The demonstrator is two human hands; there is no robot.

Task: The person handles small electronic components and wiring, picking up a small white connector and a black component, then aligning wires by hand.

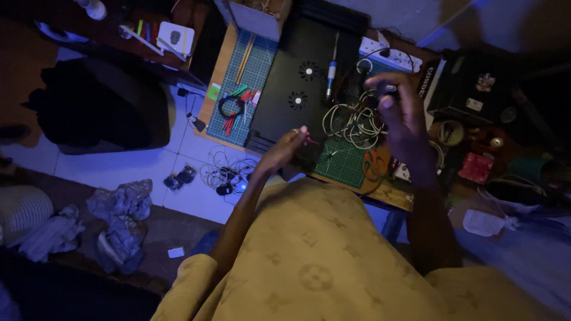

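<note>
Nearest, the yellow patterned shirt (309, 261) fills the bottom of the view, and both forearms reach up from it over the counter (386, 193). Just beyond, the left hand (285, 148) hovers over the edge of the black slab with two small fans (297, 77), its fingers (300, 132) pinched closed on a thin red wire (310, 140); it looks light and limp, so it would likely sag or slip unless held close to the end, and its fine strands could bend or break under a hard pinch. To the right, the right hand (404, 119) is raised above a loose tangle of white cable (354, 122), fingertips closed around a small dark part (389, 89) too blurred to name; it seems tiny and rigid, best nipped by its sides. The tangle lies on a green cutting mat (342, 163), springy and apt to snag. Farther off, a pen-shaped tool with a blue grip (331, 74) rests on the black slab, a second green mat (247, 83) carries red and green tools, and a white power strip (389, 54) sits at the back
</note>
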